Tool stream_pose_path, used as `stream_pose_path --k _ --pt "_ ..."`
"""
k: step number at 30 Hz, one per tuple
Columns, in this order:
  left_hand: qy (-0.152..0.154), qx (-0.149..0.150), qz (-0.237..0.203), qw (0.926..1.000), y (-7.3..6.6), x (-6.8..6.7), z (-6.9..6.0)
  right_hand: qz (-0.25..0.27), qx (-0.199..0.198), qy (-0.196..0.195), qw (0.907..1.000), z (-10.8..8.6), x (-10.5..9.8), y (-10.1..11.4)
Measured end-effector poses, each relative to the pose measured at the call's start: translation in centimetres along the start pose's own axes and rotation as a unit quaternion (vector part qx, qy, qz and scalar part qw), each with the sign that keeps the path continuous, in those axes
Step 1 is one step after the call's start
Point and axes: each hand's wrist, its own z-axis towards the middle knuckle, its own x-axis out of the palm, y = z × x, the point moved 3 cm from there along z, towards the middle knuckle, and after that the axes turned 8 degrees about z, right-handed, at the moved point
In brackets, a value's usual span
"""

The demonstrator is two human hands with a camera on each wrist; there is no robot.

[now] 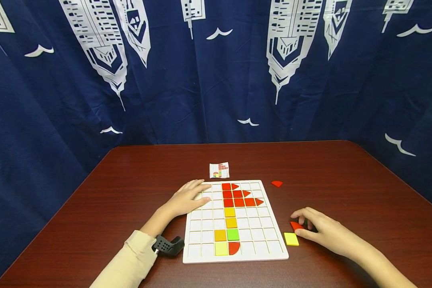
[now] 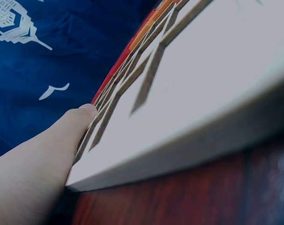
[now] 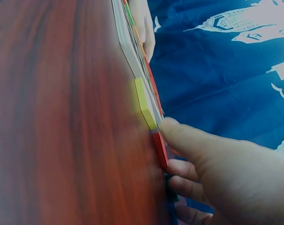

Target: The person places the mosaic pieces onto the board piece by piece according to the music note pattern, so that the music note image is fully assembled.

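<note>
My left hand [image 1: 187, 198] rests with extended fingers on the upper left part of a white grid board [image 1: 259, 236]; its thumb also shows at the board's edge in the left wrist view. Red, yellow, orange and green flat pieces lie in the board's cells. Right of the board, my right hand [image 1: 325, 230] pinches a red piece [image 3: 160, 150] between thumb and fingers, low at the table. The fingers partly cover its shape. Just beside it lies a yellow square piece [image 1: 291, 239]. Something dark green [image 3: 172, 188] shows under the curled fingers, mostly hidden.
A small printed picture card [image 1: 219, 170] lies beyond the board's far edge. Another red fan-shaped piece [image 1: 277, 184] is on the brown table [image 1: 147, 168], right of the board's far corner. A blue patterned cloth [image 1: 201, 80] hangs behind the table.
</note>
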Motion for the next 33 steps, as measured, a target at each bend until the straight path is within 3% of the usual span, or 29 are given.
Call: stream_pose_path --k 8,19,25,30,33 --pt "-0.003 0.004 -0.005 1.0000 0.0 -0.1 -0.2 -0.016 -0.023 0.001 0.9996 0.4 0.3 0.0" --pt "-0.002 0.001 -0.009 1.0000 -0.1 -0.1 -0.1 0.063 -0.040 -0.021 0.9970 0.4 0.7 0.0" --pt "-0.002 0.004 -0.007 1.0000 -0.2 -0.1 -0.2 0.076 -0.036 -0.078 0.9934 1.0 1.5 -0.3" --pt "0.000 -0.002 -0.005 1.0000 -0.1 -0.1 -0.2 0.050 -0.065 -0.146 0.9859 2.1 1.9 0.2" --pt "0.001 -0.003 -0.005 1.0000 0.0 0.0 -0.1 0.041 -0.088 -0.168 0.9810 2.6 2.3 0.9"
